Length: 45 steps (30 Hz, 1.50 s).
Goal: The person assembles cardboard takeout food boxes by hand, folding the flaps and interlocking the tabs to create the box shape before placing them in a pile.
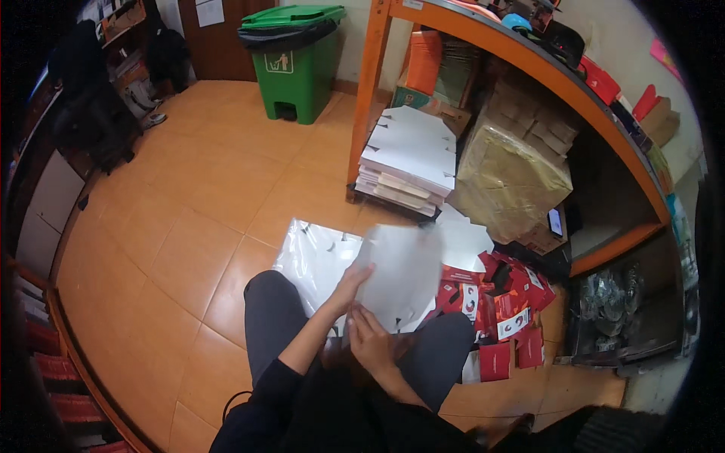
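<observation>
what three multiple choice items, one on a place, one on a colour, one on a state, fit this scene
1. Where does the stack of white flat sheets lie?
A. on the floor at the foot of the orange shelf
B. on top of the bin
C. on the person's lap

2. What colour is the bin?
A. blue
B. green
C. grey

3. What are the hands doing with the white sheet?
A. both rest on the floor, away from it
B. only the right hand touches it
C. both hold it, lifted over the lap

Answers:
1. A, the stack sits low beside the orange post.
2. B, its body and lid are green, with a dark liner at the rim.
3. C, the left hand grips its left edge and the right hand its lower edge, and the sheet is blurred above the knees.
</observation>
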Tool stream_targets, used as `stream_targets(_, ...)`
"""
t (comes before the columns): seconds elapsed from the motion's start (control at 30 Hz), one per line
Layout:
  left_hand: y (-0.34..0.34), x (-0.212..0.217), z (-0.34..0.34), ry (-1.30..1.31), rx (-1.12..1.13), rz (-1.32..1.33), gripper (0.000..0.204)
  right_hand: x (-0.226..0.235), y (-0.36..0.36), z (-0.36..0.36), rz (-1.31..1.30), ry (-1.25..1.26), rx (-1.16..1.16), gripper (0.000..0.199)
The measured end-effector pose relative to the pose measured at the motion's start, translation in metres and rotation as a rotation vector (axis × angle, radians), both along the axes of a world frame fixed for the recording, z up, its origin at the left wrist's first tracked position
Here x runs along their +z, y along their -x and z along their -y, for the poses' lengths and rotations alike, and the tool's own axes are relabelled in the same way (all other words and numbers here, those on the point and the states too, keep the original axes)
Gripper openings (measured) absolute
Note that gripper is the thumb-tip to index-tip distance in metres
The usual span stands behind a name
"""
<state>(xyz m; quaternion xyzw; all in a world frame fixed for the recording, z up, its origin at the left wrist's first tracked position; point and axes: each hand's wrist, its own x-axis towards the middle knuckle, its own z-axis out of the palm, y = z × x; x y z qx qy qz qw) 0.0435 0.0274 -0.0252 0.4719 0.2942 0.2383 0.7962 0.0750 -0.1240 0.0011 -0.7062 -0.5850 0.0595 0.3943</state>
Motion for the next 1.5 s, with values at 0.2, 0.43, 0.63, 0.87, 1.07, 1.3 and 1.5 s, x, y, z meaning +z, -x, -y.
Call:
stream_targets(0.2,0.035,0.068,0.01,-0.337,-0.108,-0.107,0.052,0.117,-0.075,-0.041,0.31,-0.201,-0.265,0.036)
stream_targets(0.43,0.026,0.095,0.014,-0.5,0.371,-0.088,0.042,0.102,-0.089,-0.035,0.311,-0.257,0.035,0.038)
stream_targets(0.63,0.034,0.121,0.014,-1.014,0.225,-0.059,0.035,0.116,-0.063,-0.047,0.053,-0.472,-0.109,0.034)
stream_targets(0.87,0.041,0.116,0.055,-1.454,0.717,-0.272,0.041,0.136,-0.052,-0.06,0.09,-0.66,-0.336,0.033)
stream_targets(1.07,0.022,0.118,0.058,-0.738,0.478,0.148,0.085,0.144,-0.03,-0.047,-0.029,-0.604,0.051,0.031)
stream_targets(1.3,0.044,0.136,0.041,-0.771,0.393,0.042,0.031,0.148,-0.03,-0.038,-0.25,-0.556,0.143,0.017)
stream_targets(1.5,0.04,0.138,0.04,-0.408,0.596,0.159,0.024,0.129,-0.024,-0.052,0.268,-0.575,0.015,0.032)
